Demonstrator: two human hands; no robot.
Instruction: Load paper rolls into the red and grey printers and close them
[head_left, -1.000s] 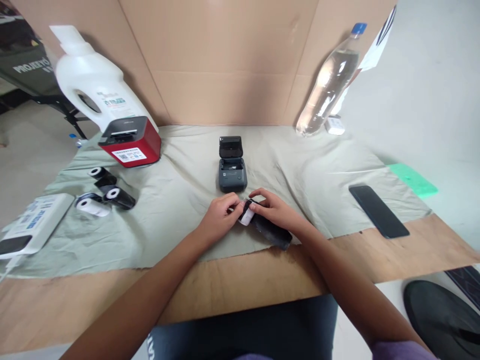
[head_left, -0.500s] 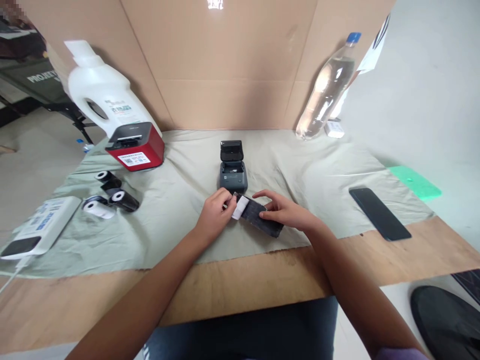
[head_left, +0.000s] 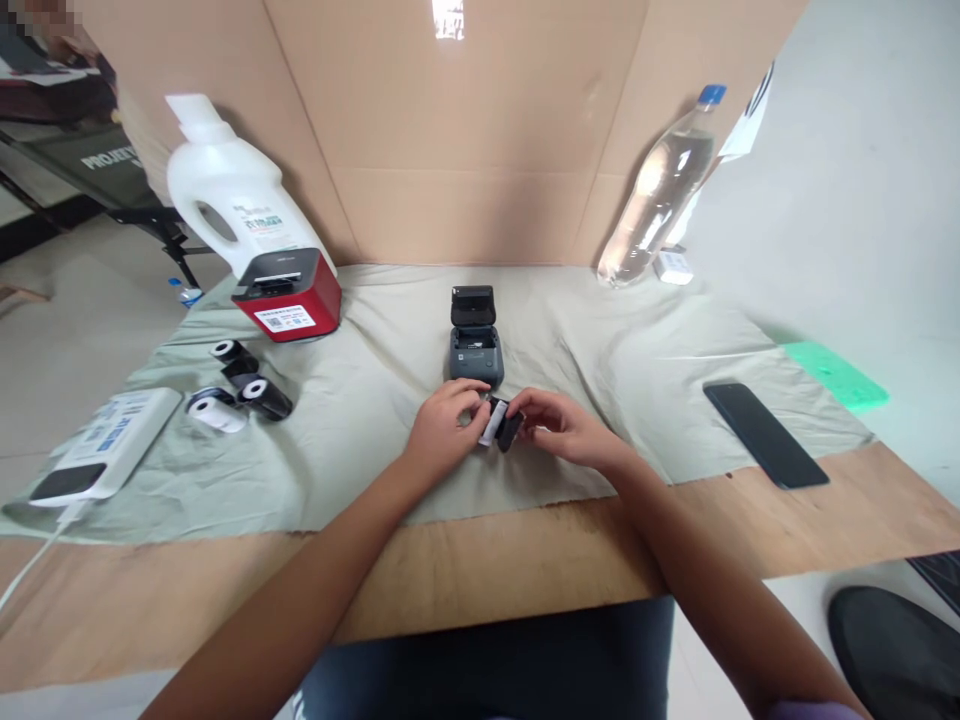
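The left hand [head_left: 444,432] pinched the white paper roll [head_left: 493,422] while the right hand [head_left: 564,432] gripped its black wrapper [head_left: 510,431], both closed on it just before the grey printer [head_left: 475,347] with its lid up. Peeling well probably meant steadying the roll and drawing the wrapper off slowly over the cloth [head_left: 375,400]

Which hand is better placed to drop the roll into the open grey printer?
Left, probably. The left hand pinches the small white paper roll just below the open grey printer; the right hand grips its black wrapper.
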